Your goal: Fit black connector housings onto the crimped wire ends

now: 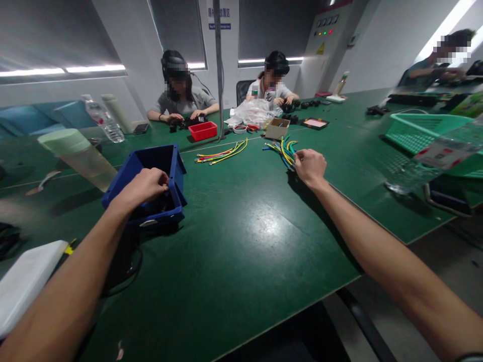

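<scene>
My left hand (145,185) is over the blue bin (175,188), its fingers curled beside the bin's right wall. Whatever those fingers hold, if anything, is hidden. Dark items lie in the bin's shadow and cannot be told apart. Farther right, my right hand (311,166) pinches a bundle of cables (284,151) in green, yellow and blue, resting on the table. To the left of this bundle lies a separate group of yellow and red cables (222,153) with metal ring lugs on their ends.
A red tray (203,131), a small cardboard box (277,128) and a plastic bag (253,113) lie beyond the cables. Bottles, including a green-lidded one (75,153), stand left. A green basket (422,133) and a water bottle (426,163) are right. Several people sit around the green table (241,241).
</scene>
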Demonstrator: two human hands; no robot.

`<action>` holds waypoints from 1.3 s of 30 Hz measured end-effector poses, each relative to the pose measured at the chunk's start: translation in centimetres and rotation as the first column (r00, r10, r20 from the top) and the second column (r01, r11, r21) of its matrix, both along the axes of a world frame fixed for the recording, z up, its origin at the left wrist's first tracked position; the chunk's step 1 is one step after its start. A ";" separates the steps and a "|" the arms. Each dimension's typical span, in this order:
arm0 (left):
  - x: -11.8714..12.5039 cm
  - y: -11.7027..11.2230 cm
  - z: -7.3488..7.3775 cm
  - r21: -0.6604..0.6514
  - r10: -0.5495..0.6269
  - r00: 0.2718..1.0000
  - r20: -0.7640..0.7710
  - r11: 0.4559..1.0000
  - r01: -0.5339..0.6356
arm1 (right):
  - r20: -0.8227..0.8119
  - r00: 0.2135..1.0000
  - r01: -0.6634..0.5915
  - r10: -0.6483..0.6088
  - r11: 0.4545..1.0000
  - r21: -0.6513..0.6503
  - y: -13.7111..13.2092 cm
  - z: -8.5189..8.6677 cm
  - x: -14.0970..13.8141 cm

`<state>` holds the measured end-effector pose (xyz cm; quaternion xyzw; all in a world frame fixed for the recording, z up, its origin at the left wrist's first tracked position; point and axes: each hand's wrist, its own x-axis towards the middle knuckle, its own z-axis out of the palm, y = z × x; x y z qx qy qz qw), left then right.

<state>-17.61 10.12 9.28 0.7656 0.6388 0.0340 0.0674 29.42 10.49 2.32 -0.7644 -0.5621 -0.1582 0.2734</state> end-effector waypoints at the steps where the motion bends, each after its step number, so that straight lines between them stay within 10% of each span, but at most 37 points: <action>1: 0.0 0.0 0.3 0.021 -0.010 1.000 -0.019 1.000 0.011 | 0.002 1.000 -0.014 0.014 1.000 0.005 0.0 0.0 -0.1; 13: 7.3 -5.5 3.3 0.643 -0.101 0.945 0.310 0.755 -0.130 | 0.021 0.992 -0.124 0.123 0.992 0.006 0.0 -0.2 -0.8; 24: 15.9 -10.9 -8.4 0.324 -0.599 0.760 0.254 0.793 0.517 | 0.048 0.981 -0.189 0.188 0.982 0.010 0.0 -0.1 -1.1; 39: 15.3 -10.7 -9.3 0.394 -0.663 0.720 0.204 0.729 0.560 | 0.023 0.928 -0.367 0.373 0.921 -0.130 -0.8 -0.9 -4.4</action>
